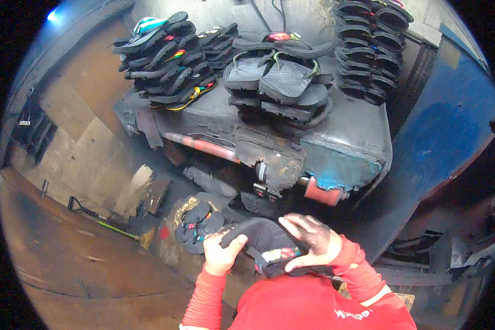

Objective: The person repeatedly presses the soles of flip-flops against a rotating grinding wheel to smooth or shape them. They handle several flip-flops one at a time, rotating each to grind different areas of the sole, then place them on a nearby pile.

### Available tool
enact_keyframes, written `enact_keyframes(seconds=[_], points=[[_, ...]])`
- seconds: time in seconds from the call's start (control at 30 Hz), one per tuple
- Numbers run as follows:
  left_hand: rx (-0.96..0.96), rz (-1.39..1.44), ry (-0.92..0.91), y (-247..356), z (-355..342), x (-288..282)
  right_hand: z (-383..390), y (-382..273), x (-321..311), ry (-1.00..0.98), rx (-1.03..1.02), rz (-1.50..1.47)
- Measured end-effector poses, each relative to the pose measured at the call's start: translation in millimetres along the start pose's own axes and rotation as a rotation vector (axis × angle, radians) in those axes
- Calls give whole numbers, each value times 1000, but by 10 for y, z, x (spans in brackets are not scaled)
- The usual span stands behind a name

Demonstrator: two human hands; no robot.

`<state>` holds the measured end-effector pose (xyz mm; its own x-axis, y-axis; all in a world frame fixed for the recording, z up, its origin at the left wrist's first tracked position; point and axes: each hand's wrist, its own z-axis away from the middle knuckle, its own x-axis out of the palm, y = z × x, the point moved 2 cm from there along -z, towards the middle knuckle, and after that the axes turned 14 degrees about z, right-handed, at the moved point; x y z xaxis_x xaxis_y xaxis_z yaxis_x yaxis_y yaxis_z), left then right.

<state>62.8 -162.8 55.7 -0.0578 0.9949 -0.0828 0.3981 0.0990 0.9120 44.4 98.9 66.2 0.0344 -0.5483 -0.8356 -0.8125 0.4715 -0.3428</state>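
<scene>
We have both hands up on one piece, a dark sandal, held in front of the red shirt and below the tabletop's near edge. The left hand is clamped on the sandal's left end, thumb on the upper face, fingers mostly hidden behind it. The right hand is spread at the right end: fingers reach to the upper edge, thumb sits low near the printed strap, wide gap between them. We can't tell how firmly that one presses. Hands are apart, sandal between them. Beyond, the worn dark tabletop carries a left stack of mixed-strap sandals, a middle stack with patterned grey soles facing up, and a tall right stack toward the wall. Below the tabletop's front we see a red roller. Just past the left hand, lower down, lies a small pile of dark sandals. A blue panel stands right of the tabletop.
</scene>
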Motion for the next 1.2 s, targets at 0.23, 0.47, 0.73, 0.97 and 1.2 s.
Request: enact_keyframes(seconds=[0.23,0.47,0.73,0.97,1.2], points=[[87,56,-291,302,-423,277,-866,-369,-494,-110,-115,-157],[-17,610,35,270,-380,41,-1090,-505,-443,-354,-104,-181],[-164,631,555,25,2,-1055,-1355,-126,-942,249,109,-357],[-450,553,787,-537,1057,-1616,-1979,1163,-1695,914,558,-343],[-517,556,768,-654,1304,-1682,-1937,1741,-1524,770,676,-249]])
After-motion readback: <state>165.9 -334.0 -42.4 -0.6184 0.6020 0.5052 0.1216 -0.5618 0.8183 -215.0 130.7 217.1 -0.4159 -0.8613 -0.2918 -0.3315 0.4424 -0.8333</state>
